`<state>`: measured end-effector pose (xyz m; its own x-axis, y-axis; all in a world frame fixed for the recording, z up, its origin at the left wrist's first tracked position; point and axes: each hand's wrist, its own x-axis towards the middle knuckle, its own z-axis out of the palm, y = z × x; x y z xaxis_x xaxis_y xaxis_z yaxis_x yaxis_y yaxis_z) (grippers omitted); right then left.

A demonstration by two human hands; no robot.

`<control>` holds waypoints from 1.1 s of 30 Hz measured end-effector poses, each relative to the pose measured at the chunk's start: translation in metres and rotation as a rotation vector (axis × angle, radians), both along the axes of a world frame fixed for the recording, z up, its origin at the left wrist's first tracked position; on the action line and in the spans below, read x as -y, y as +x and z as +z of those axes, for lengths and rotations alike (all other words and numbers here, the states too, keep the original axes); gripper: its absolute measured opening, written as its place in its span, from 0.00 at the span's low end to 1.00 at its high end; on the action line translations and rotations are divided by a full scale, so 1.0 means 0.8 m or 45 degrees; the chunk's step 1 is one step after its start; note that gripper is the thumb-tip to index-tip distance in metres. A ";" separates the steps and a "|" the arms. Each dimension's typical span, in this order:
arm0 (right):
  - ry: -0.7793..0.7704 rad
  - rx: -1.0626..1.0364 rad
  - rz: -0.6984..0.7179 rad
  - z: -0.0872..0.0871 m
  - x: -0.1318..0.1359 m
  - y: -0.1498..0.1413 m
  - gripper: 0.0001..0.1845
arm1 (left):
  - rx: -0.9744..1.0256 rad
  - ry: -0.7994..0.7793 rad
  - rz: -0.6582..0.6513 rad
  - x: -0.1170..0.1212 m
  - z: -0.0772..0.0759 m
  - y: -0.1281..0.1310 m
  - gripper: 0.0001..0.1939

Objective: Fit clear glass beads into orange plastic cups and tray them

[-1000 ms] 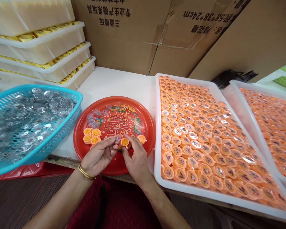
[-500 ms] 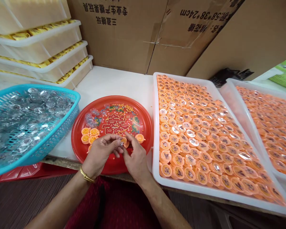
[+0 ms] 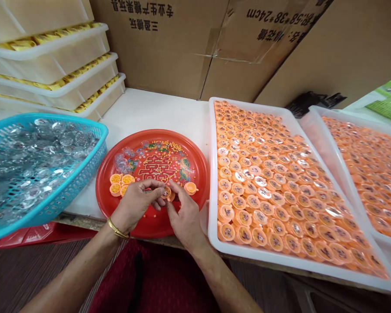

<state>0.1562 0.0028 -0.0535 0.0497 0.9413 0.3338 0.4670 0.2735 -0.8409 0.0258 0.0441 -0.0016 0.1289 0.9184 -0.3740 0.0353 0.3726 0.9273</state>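
Observation:
Over the round red tray [image 3: 106, 204], both my hands meet at a small orange toy cup [image 3: 171, 198]. My right hand [image 3: 186, 215] is closed around the cup with thumb and fingers. From the other side, my left hand [image 3: 137, 202] pinches a clear printed lid [image 3: 166, 192] against the cup's mouth; whether it is seated I cannot tell. Several orange cups filled with yellow pellets [image 3: 116, 189] stand left of my left hand. Another orange cup [image 3: 191, 188] sits just right of my right fingers. Loose yellow pellets [image 3: 166, 147] and clear lids [image 3: 124, 161] lie on the tray.
A blue basket [image 3: 94, 163] of clear lids stands at left. Stacked white crates [image 3: 87, 61] with yellow packets rise behind it. At right lie a white tray [image 3: 211, 174] of lidded orange cups and a second one [image 3: 345, 174]. Cardboard boxes [image 3: 169, 56] line the back.
The lid in my left fingers now lies flatter over the cup's mouth. Both hands stay in nearly the same place, and the view has shifted slightly.

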 end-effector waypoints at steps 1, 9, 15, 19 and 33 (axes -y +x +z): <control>0.004 0.008 -0.001 0.000 0.000 0.000 0.26 | -0.013 0.001 0.001 0.000 0.000 0.000 0.12; -0.006 -0.024 0.024 -0.001 -0.002 0.001 0.26 | -0.052 0.098 0.054 0.001 -0.004 0.002 0.11; -0.019 -0.099 0.077 0.009 0.001 0.002 0.25 | -0.168 0.239 0.048 0.008 -0.012 0.002 0.08; -0.085 -0.201 -0.030 0.008 0.001 0.001 0.18 | -0.209 0.362 0.000 0.015 -0.020 0.007 0.08; -0.497 -0.984 -0.021 0.023 -0.010 -0.007 0.16 | -0.486 0.603 -0.198 0.014 -0.031 -0.006 0.16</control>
